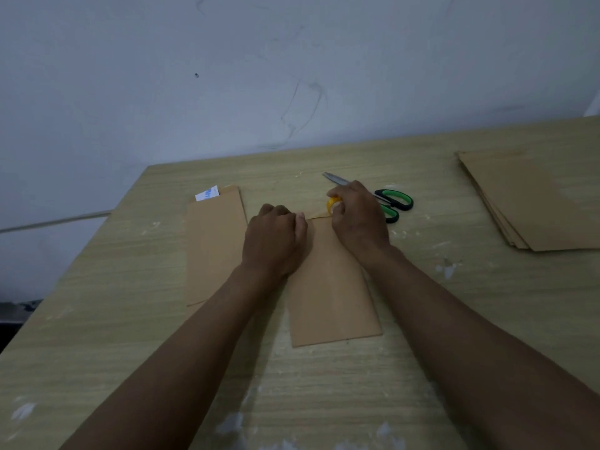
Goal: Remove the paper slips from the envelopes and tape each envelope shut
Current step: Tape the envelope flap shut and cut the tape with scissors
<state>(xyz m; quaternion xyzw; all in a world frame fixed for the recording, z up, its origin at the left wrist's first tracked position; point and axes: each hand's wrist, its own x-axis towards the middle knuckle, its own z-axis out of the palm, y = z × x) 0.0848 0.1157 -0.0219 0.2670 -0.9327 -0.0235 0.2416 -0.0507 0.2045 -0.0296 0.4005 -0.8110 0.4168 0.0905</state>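
Far out to the left of the left hand lies a brown envelope [216, 241] flat on the wooden counter [130, 319], its far end open, and a white paper slip [207, 193] with blue print pokes out of that end. Just right of it comes the left hand [276, 238], knuckles up, fingers curled under and pressing down on the top left corner of a second envelope [331, 293], which lies lengthwise between the two forearms; whether those fingers pinch anything I cannot tell, as they are tucked out of sight. Between the two hands the folded flap edge of this envelope shows as a thin line. Close on the right, the right hand [357, 216] is curled round a small yellow roll of tape [334, 204], held at the flap's right end, with only a sliver of the roll peeping out past the thumb side. Behind and partly under that hand lie scissors [394, 201] with green and black handles, blades pointing away to the left beyond the knuckles, handles out to the right. Well off to the right of the right hand, near the counter's far edge, sits a stack of brown envelopes [535, 203], fanned slightly at its near corner
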